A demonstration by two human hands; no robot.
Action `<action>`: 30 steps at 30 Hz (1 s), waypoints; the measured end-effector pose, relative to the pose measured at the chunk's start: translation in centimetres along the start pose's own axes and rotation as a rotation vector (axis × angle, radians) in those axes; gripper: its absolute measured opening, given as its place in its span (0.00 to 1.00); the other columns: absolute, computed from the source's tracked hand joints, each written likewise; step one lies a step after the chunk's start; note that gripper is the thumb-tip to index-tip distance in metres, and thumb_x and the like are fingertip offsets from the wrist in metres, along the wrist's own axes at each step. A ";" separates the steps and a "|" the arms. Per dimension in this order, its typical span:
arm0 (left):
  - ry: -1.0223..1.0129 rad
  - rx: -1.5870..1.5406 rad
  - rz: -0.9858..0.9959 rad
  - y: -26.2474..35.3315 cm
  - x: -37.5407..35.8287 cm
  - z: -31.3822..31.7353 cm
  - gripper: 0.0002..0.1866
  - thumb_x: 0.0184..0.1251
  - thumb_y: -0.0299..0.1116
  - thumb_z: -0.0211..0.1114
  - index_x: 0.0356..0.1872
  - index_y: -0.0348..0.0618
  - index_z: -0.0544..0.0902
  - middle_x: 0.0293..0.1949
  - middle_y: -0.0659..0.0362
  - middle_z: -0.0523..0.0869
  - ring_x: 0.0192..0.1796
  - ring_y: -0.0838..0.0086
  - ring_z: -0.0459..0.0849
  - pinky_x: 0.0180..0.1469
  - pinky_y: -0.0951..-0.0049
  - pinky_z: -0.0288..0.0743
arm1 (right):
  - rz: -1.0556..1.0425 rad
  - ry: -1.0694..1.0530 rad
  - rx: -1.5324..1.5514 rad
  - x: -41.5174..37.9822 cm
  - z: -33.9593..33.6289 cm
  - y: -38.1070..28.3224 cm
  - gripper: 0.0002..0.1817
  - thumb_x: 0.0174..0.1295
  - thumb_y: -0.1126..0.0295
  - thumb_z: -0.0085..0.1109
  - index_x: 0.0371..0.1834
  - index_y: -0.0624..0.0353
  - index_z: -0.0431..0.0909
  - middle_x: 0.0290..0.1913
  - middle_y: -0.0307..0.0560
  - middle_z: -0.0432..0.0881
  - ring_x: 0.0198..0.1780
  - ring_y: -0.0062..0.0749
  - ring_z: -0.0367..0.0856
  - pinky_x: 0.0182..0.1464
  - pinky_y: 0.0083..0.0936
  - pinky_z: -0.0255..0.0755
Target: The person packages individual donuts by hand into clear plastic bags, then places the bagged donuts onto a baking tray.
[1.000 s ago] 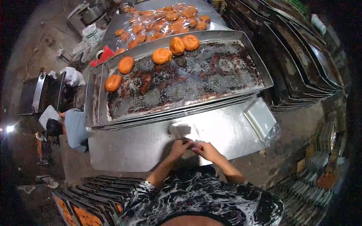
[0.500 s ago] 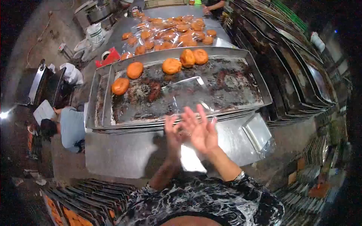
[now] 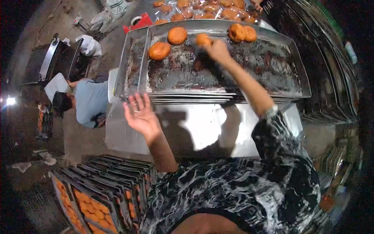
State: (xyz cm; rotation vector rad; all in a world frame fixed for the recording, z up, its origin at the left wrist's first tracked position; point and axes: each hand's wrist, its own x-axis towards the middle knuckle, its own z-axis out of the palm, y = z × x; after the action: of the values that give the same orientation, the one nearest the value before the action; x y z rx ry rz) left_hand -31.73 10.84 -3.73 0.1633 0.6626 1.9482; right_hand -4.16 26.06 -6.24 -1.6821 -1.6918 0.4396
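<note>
Four buns (image 3: 177, 36) lay loose in the top tray (image 3: 272, 78), taking its middle as the clock's centre: two at 10 o'clock, and two touching at 1 o'clock, near the far edge. The right hand (image 3: 219, 50) was narrow, holding one more bun (image 3: 203, 39) at 12 o'clock, just inside that edge, with a gap on both sides of it. The right forearm crossed the near edge at 5 o'clock, and open room extended from 3 to 6 o'clock. The left hand (image 3: 142, 119) was wide, fingers spread, at the near edge around 8 o'clock; whether it touched the edge, I could not tell. Beyond the far edge, wrapped buns (image 3: 230, 13) lay on the metal table (image 3: 128, 132), and a red thing (image 3: 140, 22) sat at 11 o'clock.
</note>
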 end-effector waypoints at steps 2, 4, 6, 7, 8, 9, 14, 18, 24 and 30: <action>0.097 -0.114 0.070 -0.8 0.0 -0.3 0.25 0.58 0.41 0.53 0.53 0.41 0.59 0.50 0.55 0.65 0.56 0.58 0.65 0.55 0.52 0.64 | -0.675 0.412 0.128 -9.7 -2.4 -8.9 0.12 0.42 0.65 0.58 0.31 0.54 0.78 0.31 0.53 0.79 0.31 0.45 0.77 0.36 0.37 0.70; 0.110 -0.047 0.058 -3.0 -2.7 0.9 0.27 0.57 0.43 0.52 0.55 0.41 0.59 0.51 0.53 0.67 0.58 0.57 0.63 0.54 0.51 0.65 | -0.830 0.384 0.024 -16.1 -1.3 -9.9 0.12 0.42 0.67 0.56 0.33 0.51 0.78 0.35 0.46 0.78 0.32 0.39 0.75 0.36 0.36 0.70; -0.207 0.255 -0.104 -4.0 -5.3 1.7 0.29 0.57 0.44 0.48 0.58 0.42 0.58 0.55 0.49 0.65 0.59 0.55 0.62 0.53 0.52 0.65 | -0.582 0.303 0.153 -19.0 -1.8 -12.6 0.15 0.42 0.68 0.56 0.36 0.49 0.77 0.39 0.42 0.76 0.38 0.35 0.73 0.38 0.35 0.69; -0.265 0.201 -0.192 -4.2 -5.9 1.9 0.30 0.56 0.44 0.46 0.60 0.43 0.56 0.58 0.46 0.63 0.60 0.55 0.61 0.57 0.55 0.62 | -0.541 0.316 0.133 -20.2 -1.5 -12.1 0.15 0.42 0.68 0.56 0.36 0.49 0.77 0.39 0.42 0.76 0.38 0.35 0.73 0.38 0.35 0.69; -0.270 0.219 -0.233 -4.4 -7.1 2.2 0.30 0.56 0.44 0.46 0.60 0.43 0.56 0.58 0.46 0.63 0.60 0.55 0.61 0.57 0.55 0.62 | -0.542 0.314 0.151 -21.5 -0.9 -11.1 0.17 0.41 0.67 0.56 0.38 0.49 0.76 0.41 0.42 0.75 0.40 0.34 0.72 0.39 0.35 0.68; -0.392 0.113 -0.372 -4.5 -8.3 2.7 0.31 0.55 0.47 0.44 0.59 0.40 0.58 0.57 0.46 0.64 0.59 0.55 0.63 0.58 0.57 0.60 | -0.544 0.312 0.180 -22.5 -0.8 -10.5 0.19 0.40 0.66 0.56 0.40 0.49 0.75 0.43 0.42 0.73 0.42 0.33 0.71 0.40 0.34 0.68; -0.458 -0.331 -0.909 -7.1 -11.5 3.6 0.33 0.56 0.49 0.46 0.57 0.33 0.59 0.54 0.46 0.67 0.54 0.57 0.69 0.60 0.59 0.58 | -0.515 0.423 0.085 -21.7 -2.4 -9.1 0.27 0.35 0.68 0.65 0.44 0.57 0.69 0.43 0.48 0.70 0.38 0.40 0.73 0.37 0.31 0.71; -0.398 0.674 -0.554 -7.7 -11.4 2.0 0.34 0.51 0.46 0.60 0.56 0.35 0.61 0.45 0.54 0.75 0.45 0.67 0.75 0.50 0.69 0.69 | -0.036 0.361 0.363 -22.4 -4.0 -6.8 0.33 0.40 0.68 0.67 0.53 0.55 0.65 0.42 0.52 0.70 0.36 0.34 0.76 0.32 0.19 0.70; -1.492 2.030 0.052 -14.8 -12.6 -7.5 0.10 0.46 0.30 0.60 0.33 0.46 0.80 0.38 0.55 0.79 0.42 0.69 0.76 0.42 0.73 0.71 | -0.183 0.610 0.159 -6.8 -14.0 -4.3 0.18 0.52 0.75 0.49 0.48 0.66 0.68 0.40 0.61 0.75 0.38 0.50 0.75 0.39 0.32 0.69; -1.061 1.071 -0.659 -21.1 -4.7 -24.7 0.10 0.48 0.28 0.56 0.34 0.41 0.78 0.39 0.55 0.80 0.40 0.68 0.78 0.40 0.71 0.73 | -0.187 -0.166 0.367 -18.1 -6.6 -1.8 0.23 0.55 0.54 0.51 0.47 0.61 0.71 0.49 0.53 0.72 0.46 0.35 0.74 0.48 0.30 0.68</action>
State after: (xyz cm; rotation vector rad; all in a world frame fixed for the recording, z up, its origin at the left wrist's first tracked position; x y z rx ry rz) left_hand -22.46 4.21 -34.57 1.3289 0.7880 0.5314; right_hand -2.62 6.80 -4.76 -1.2404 -1.7414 0.7649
